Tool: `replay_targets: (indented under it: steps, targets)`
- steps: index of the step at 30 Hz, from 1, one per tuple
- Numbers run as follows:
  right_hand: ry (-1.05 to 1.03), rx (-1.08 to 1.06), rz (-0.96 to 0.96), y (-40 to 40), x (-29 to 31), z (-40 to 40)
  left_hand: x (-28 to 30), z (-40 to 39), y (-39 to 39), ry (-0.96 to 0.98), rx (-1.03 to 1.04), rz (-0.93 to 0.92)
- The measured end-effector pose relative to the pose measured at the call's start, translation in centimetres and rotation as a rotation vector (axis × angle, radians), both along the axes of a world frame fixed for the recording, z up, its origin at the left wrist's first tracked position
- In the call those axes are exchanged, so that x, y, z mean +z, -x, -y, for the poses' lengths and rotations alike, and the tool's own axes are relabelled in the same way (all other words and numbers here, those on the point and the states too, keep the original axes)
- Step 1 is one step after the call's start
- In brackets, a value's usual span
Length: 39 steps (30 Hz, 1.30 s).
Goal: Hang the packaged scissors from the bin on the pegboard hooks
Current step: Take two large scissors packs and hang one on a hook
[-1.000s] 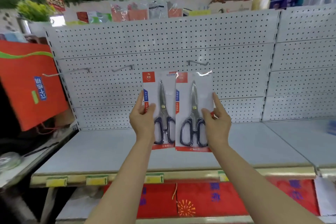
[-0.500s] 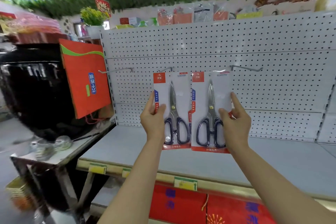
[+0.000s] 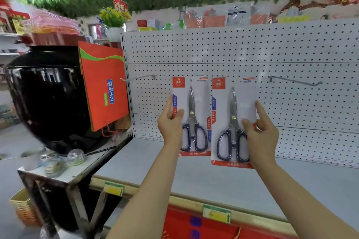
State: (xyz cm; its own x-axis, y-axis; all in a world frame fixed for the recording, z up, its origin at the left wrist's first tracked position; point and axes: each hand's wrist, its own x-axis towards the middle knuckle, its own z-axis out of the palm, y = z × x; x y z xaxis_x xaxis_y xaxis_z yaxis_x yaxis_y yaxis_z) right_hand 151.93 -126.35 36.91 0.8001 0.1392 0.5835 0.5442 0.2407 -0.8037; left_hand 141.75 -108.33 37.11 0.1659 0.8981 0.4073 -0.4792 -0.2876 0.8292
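Two scissors packs point(image 3: 191, 116) before pegboard point(image 3: 252, 48)

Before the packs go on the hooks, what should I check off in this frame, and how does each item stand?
1. Left hand grips the left pack: ok.
2. Right hand grips the right pack: ok.
3. Both packs upright, blades pointing up: ok.
4. Free hooks on the pegboard: ok, the left hook and the right hook are bare.
5. Pack tops level with the hooks: ok, roughly.
6. Packs already threaded on a hook: cannot tell; their tops cover the board behind, and no hang holes show.
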Motion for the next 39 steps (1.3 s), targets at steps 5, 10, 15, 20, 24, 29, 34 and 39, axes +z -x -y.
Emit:
replay_targets:
  steps: [5,10,15,20,24,29,34,39]
  targets:
    - [-0.016,0.003,-0.013,0.2,-0.3,-1.2,-0.2,-1.7,-1.0,-0.024,-0.042,-0.013]
    - [-0.036,0.010,-0.032,-0.1,-0.6,-1.8,-1.6,-2.6,-2.1,-0.003,-0.041,-0.036]
    - [-0.067,0.041,-0.064,0.1,-0.4,-2.8,-2.0,-4.3,-4.0,-0.004,-0.039,-0.043]
    - [-0.085,0.041,-0.071,0.1,-0.8,-4.1,-2.2,-6.4,-6.6,-0.017,0.050,-0.085]
    - [-0.096,0.028,-0.060,0.1,-1.0,-5.1,-2.4,-7.9,-8.2,-0.049,0.069,-0.120]
    - [-0.110,0.052,-0.059,0.3,-0.8,-6.4,-2.8,-9.2,-9.5,-0.086,0.077,-0.174]
    - [-0.099,0.096,-0.039,1.2,-0.7,-7.6,-2.9,-9.9,-8.2,-0.152,0.154,-0.341]
    - [-0.092,0.161,-0.037,2.4,-1.1,-9.0,1.7,-9.7,-4.0,-0.168,0.059,-0.112]
